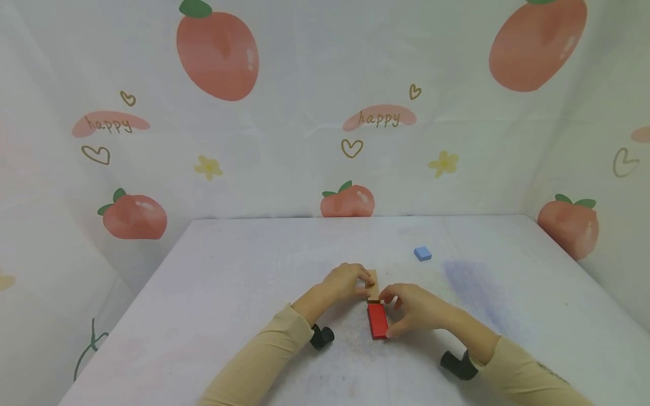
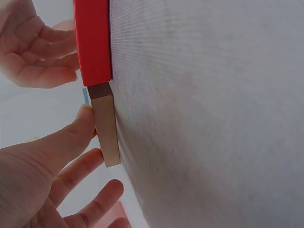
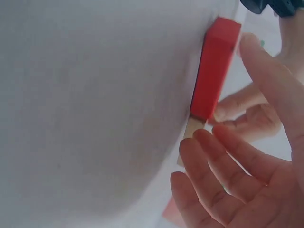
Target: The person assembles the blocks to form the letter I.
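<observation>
A plain wooden block lies flat on the table, almost end to end with a red block nearer the person. My left hand is over the wooden block. In the left wrist view its thumb touches the block's upper edge and the forefinger reaches beside it, the other fingers spread apart. To the right of the red block is my right hand, thumb close to the near end and fingers loosely bent around empty space. In the right wrist view the thumb stands apart from the red block.
A small blue block sits farther back and to the right on the white table. A fruit-printed cloth hangs behind the table. Dark wrist cameras are worn below both hands.
</observation>
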A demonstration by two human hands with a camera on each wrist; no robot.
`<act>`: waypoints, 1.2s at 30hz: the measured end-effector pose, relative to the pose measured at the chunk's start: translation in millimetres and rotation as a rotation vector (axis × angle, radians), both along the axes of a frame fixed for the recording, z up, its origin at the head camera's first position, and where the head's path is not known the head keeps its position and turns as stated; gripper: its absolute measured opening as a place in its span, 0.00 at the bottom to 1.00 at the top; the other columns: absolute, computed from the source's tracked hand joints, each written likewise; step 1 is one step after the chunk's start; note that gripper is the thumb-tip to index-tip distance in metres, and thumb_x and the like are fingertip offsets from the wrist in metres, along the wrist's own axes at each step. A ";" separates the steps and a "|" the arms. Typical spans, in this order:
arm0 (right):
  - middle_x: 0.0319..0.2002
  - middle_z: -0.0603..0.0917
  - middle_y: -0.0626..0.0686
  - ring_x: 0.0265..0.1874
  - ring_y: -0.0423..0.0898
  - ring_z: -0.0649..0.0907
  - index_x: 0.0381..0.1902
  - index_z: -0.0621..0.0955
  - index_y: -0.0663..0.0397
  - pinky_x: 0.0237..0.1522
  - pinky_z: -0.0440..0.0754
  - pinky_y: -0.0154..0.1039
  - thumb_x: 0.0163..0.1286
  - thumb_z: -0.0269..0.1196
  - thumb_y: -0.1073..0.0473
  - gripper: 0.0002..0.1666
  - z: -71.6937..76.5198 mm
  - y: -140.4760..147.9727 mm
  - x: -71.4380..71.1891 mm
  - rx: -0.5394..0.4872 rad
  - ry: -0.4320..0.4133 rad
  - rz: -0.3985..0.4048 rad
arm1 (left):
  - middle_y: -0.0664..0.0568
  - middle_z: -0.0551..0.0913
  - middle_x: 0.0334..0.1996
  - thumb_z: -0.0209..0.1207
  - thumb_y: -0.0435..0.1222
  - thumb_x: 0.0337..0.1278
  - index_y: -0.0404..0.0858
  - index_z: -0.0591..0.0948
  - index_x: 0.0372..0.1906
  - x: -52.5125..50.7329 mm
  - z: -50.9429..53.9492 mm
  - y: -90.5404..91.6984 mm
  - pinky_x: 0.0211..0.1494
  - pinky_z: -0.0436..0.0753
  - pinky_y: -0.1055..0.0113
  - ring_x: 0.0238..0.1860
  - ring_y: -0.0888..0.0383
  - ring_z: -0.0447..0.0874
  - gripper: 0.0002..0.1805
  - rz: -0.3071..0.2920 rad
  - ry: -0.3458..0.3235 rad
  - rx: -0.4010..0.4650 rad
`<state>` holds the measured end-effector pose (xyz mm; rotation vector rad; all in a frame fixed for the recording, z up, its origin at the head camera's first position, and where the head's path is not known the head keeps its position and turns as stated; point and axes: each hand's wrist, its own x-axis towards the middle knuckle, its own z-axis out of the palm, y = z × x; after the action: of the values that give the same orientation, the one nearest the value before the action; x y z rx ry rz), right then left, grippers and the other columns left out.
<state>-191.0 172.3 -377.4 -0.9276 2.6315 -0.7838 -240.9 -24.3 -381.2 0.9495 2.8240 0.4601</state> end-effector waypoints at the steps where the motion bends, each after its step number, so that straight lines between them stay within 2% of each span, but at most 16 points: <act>1: 0.44 0.82 0.53 0.36 0.42 0.80 0.48 0.76 0.61 0.38 0.78 0.32 0.45 0.75 0.50 0.35 0.5 1.5 -0.6 -0.007 -0.007 -0.001 | 0.54 0.83 0.49 0.66 0.41 0.50 0.44 0.85 0.46 0.0 0.3 0.1 0.56 0.77 0.64 0.53 0.55 0.80 0.15 -0.001 -0.001 0.001; 10: 0.40 0.81 0.53 0.35 0.42 0.78 0.46 0.76 0.60 0.37 0.78 0.30 0.47 0.73 0.55 0.29 2.3 5.7 -3.1 -0.090 -0.126 0.006 | 0.55 0.84 0.49 0.66 0.41 0.50 0.45 0.86 0.45 1.0 0.6 -0.5 0.55 0.77 0.65 0.52 0.55 0.80 0.15 0.002 0.014 -0.001; 18: 0.38 0.80 0.52 0.33 0.39 0.76 0.45 0.74 0.61 0.37 0.76 0.29 0.46 0.74 0.58 0.30 -3.4 4.3 -3.2 -0.131 -0.198 -0.009 | 0.54 0.83 0.49 0.65 0.41 0.50 0.44 0.85 0.47 0.6 0.2 -0.6 0.57 0.77 0.65 0.53 0.56 0.80 0.16 -0.005 0.015 -0.010; 25: 0.36 0.79 0.52 0.29 0.38 0.76 0.45 0.73 0.61 0.34 0.74 0.28 0.46 0.74 0.59 0.30 -6.2 3.0 -2.2 -0.141 -0.211 -0.023 | 0.54 0.83 0.49 0.65 0.41 0.50 0.44 0.85 0.47 -0.3 -1.2 -0.8 0.57 0.77 0.65 0.53 0.56 0.80 0.16 -0.013 0.023 -0.003; 36: 0.35 0.79 0.51 0.29 0.38 0.75 0.44 0.73 0.60 0.33 0.74 0.28 0.45 0.74 0.59 0.29 -6.3 0.9 -1.7 -0.128 -0.204 -0.043 | 0.54 0.83 0.49 0.66 0.42 0.50 0.44 0.85 0.47 0.2 -0.8 -0.9 0.57 0.76 0.65 0.53 0.56 0.80 0.17 -0.003 0.014 -0.006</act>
<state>-192.6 173.2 -383.7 -0.7792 2.4552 -1.0112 -240.6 -25.2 -382.0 0.9589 2.8347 0.4461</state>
